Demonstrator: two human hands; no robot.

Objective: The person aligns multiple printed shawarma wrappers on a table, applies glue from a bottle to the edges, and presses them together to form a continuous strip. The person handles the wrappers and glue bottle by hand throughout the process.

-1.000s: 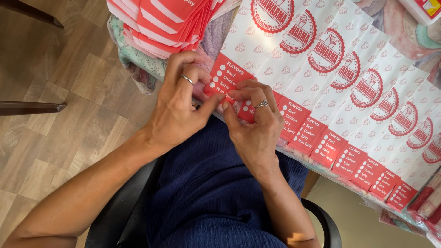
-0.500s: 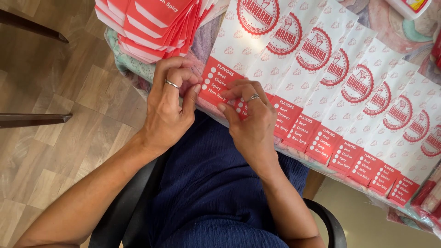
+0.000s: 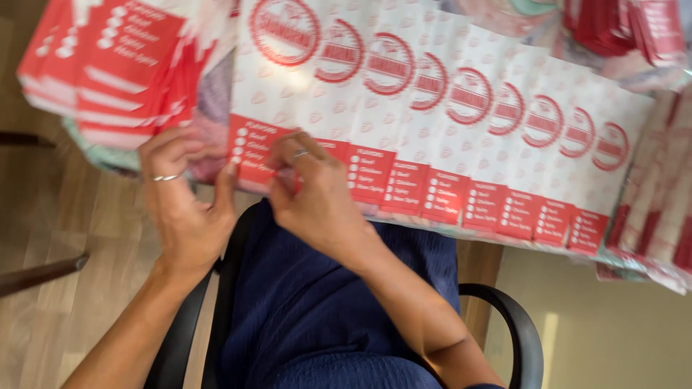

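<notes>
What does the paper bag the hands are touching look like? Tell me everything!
The paper bag is flat and looks like thin white paper with faint pale shapes printed over it. It has a round red stamp-like badge near the top and a red panel with white dots and lines at the bottom edge. It lies first in a fanned, overlapping row of matching bags. The left hand and right hand pinch its bottom red edge. The picture is blurry.

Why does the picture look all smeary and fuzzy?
Head view: the whole frame is motion-blurred, so the left hand, the right hand and the row of red-and-white paper bags have soft edges; the stack of red bags at upper left is smeared most; soft daylight brightens the white paper, and a pale patch lies on the floor at lower right.
</notes>
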